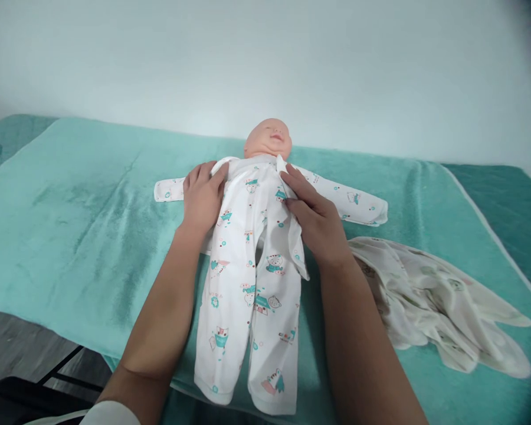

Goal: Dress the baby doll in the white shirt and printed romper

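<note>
A baby doll (269, 134) lies on its back, head toward the wall. White baby trousers (230, 307) with animal and boat prints cover its front up to the chest, legs toward me. Under them is a matching baby shirt (358, 200), its sleeves spread to both sides and its front unfastened. My left hand (205, 195) is closed on the shirt near the doll's shoulder at the left, thumb beside the trousers. With its thumb and fingers, my right hand (315, 215) grips the shirt's front edge at the right. The doll's limbs are hidden under the clothes.
A crumpled cream printed cloth (433, 301) lies to the right of my right forearm. A turquoise plush blanket (84, 189) covers the table, with darker green quilted bedding (500, 206) beneath. The pale wall (265, 65) stands behind. A dark metal frame (62, 366) shows at lower left.
</note>
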{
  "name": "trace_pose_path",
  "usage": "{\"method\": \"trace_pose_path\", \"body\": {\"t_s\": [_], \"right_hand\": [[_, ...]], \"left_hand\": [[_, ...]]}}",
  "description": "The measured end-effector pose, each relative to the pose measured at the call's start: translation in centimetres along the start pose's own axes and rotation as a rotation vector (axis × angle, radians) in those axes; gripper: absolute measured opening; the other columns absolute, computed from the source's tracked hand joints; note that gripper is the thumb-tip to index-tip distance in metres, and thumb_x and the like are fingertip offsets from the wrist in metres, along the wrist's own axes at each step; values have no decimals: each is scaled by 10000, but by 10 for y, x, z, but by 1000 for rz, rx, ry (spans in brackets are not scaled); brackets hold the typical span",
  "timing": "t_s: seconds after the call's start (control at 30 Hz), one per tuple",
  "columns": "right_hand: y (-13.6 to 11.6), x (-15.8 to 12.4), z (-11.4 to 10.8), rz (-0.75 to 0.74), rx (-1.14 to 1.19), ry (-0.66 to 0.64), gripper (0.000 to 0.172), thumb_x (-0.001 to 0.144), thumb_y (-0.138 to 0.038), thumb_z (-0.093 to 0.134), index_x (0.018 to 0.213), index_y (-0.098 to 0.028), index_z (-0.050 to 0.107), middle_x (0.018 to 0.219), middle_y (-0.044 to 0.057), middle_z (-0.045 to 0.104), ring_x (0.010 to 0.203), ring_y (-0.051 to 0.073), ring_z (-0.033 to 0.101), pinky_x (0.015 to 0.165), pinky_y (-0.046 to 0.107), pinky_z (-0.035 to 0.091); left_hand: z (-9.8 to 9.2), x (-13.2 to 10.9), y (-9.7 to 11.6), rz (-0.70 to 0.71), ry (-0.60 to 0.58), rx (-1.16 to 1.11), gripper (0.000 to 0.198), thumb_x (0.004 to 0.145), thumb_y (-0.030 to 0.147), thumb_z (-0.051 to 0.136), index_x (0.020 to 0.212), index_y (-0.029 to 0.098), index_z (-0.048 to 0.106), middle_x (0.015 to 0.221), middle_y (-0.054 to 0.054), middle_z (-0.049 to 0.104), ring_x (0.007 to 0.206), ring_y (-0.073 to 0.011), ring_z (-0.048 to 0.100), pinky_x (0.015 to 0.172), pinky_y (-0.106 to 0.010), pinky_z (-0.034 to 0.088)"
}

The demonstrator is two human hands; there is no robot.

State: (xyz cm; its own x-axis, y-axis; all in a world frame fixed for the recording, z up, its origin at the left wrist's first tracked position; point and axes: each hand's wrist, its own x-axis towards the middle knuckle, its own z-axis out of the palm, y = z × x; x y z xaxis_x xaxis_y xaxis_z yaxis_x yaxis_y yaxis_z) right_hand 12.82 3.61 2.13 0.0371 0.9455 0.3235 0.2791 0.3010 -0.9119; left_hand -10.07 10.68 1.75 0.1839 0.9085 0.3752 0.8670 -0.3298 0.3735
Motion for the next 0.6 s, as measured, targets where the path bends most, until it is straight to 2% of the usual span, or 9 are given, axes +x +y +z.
{"method": "trace_pose_path", "body": {"t_s": [0.17, 0.37, 0.47, 0.6], "right_hand": [[-1, 0, -1, 30, -15, 44, 577, 849, -175, 516, 1380, -304, 702, 1579, -57, 555, 1578, 229, 371, 1348, 497, 213], [9, 1, -6, 153, -104, 188, 663, 769, -141, 499, 1393, -255, 692, 1488, -8, 648, 1456, 258, 546, 1290, 517, 356], [17, 3, -17, 184, -233, 276, 678, 728, -118, 498, 1369, -213, 697, 1425, 50, 695, 1376, 276, 615, 1238, 520, 430], [30, 5, -41, 210, -394, 376, 639, 708, -130, 551, 1323, -218, 698, 1335, 90, 733, 1258, 284, 681, 1167, 509, 493]], "left_hand": [[-1, 2, 5, -125, -41, 123, 526, 1008, 216, 422, 1493, 350, 576, 1505, -76, 586, 1435, -319, 452, 1252, -533, 308], [-3, 2, 5, -239, -15, 165, 573, 972, 182, 411, 1485, 364, 587, 1466, -82, 609, 1401, -320, 486, 1219, -535, 357], [-4, 1, 5, -265, 0, 170, 571, 975, 189, 386, 1485, 342, 592, 1470, -95, 606, 1390, -326, 498, 1194, -538, 381], [-6, 0, 3, -270, -5, 141, 569, 969, 200, 395, 1491, 321, 585, 1467, -106, 610, 1385, -330, 506, 1186, -546, 388]]}}
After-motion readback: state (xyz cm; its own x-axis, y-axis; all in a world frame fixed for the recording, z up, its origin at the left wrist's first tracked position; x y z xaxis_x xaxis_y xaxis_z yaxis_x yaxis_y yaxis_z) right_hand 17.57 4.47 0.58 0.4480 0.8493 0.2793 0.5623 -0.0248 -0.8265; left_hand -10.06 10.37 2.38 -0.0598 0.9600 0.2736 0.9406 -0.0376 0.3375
